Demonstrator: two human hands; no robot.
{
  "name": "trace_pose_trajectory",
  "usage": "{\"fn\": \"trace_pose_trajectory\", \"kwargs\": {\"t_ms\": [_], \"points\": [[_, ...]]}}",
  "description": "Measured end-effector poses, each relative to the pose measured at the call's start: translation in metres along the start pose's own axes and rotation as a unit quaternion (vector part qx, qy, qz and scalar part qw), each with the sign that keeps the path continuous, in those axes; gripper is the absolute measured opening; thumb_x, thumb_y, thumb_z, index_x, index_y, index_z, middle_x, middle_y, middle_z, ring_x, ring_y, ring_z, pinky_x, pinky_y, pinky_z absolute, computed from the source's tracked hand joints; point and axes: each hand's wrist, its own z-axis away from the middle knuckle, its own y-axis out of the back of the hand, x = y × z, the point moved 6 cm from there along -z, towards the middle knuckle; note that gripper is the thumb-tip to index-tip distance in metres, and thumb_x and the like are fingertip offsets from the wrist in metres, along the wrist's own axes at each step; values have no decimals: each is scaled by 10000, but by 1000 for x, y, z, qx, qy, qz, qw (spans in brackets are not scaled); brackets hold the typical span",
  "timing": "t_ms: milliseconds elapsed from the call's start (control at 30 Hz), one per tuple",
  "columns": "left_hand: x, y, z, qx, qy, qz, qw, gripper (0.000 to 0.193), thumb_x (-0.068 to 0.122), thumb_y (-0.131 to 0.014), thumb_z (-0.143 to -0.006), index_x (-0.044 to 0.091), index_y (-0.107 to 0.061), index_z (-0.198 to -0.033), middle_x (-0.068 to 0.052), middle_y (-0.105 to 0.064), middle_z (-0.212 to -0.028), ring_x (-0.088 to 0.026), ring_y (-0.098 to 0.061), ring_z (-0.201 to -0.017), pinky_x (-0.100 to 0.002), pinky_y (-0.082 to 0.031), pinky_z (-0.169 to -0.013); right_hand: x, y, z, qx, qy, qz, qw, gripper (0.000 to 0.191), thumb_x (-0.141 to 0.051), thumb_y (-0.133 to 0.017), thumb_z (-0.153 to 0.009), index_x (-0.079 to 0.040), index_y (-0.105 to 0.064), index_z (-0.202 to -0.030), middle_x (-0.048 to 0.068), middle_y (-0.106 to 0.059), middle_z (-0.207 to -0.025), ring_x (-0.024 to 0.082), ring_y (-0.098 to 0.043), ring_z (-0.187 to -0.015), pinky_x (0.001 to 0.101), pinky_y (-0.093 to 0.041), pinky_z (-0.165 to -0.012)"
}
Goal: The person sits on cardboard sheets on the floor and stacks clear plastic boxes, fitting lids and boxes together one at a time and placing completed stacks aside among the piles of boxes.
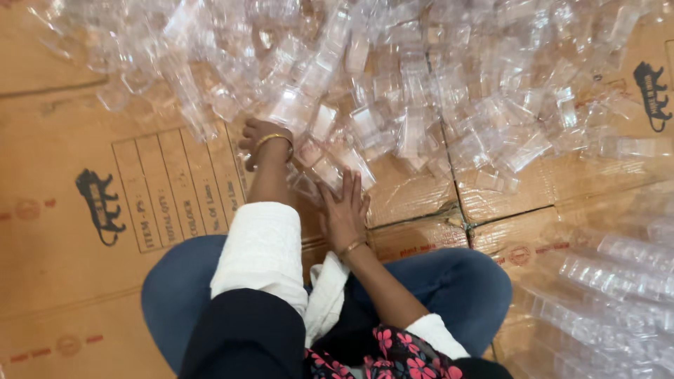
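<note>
Hands meet at the near edge of a heap of clear plastic containers [393, 77] that fills the upper half of the head view; the left hand [263, 140], a gold bangle at its wrist, is curled with its knuckles pushed in among the pieces at centre left, and whether its fingers grip one I cannot tell; the right hand [344, 210] lies with fingers spread and flat, pressing on a clear container [337, 168] just below the heap's edge at the frame's middle; flattened cardboard sheets [91, 231] cover the floor under everything; stacked rows of clear cups [618, 281] lie at the lower right, well apart from both hands; the likeliest trouble, as I judge it, is the slick transparent piece skidding out from under the flat palm, or thin walls cracking under the press; loose pieces banked above could also slide down onto the wrists, since nothing holds the heap back.
</note>
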Motion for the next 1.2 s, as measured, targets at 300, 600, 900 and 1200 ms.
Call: {"fn": "trace_pose_trajectory", "kwargs": {"t_ms": [300, 600, 900, 1200], "points": [[-18, 44, 3, 88, -316, 63, 943, 834, 254, -769, -820, 213, -315, -1519, -254, -352, -1485, -481, -374, -1365, -564, -432, -1053, 3, -6, 20, 75, -9, 28, 997, 658, -188, -696, -880, -229, -481, -1501, 218, -156, -1688, 463, -108, -1552, 706, -226, -1160], [-70, 65, 26, 71, -503, 190, 840, 673, 236, -746, -852, 198, -431, -1446, -236, -513, -1363, -430, -586, -1218, -461, -499, -1058, 15, 22, 26, 131, -54, 58, 988, 628, -207, -762, -818, -191, -576, -1418, 283, -172, -1632, 540, -105, -1505, 762, -293, -1038], [-75, 74, 19, 7, -528, 429, 733, 464, 112, -676, -883, 86, -564, -1333, -221, -616, -1363, -327, -598, -1264, -426, -503, -1067, 45, 59, 30, 254, 62, 84, 961, 550, -112, -747, -891, -136, -595, -1419, 324, -316, -1596, 578, -271, -1470, 659, -315, -1211], [-36, 41, -9, 158, -540, 228, 794, 445, 84, -721, -853, 85, -579, -1274, -180, -618, -1223, -368, -553, -1186, -452, -460, -1022, -12, 8, 12, 205, 184, 48, 960, 727, -234, -778, -865, -149, -466, -1516, 261, -378, -1562, 499, -343, -1454, 655, -279, -1118]]}}
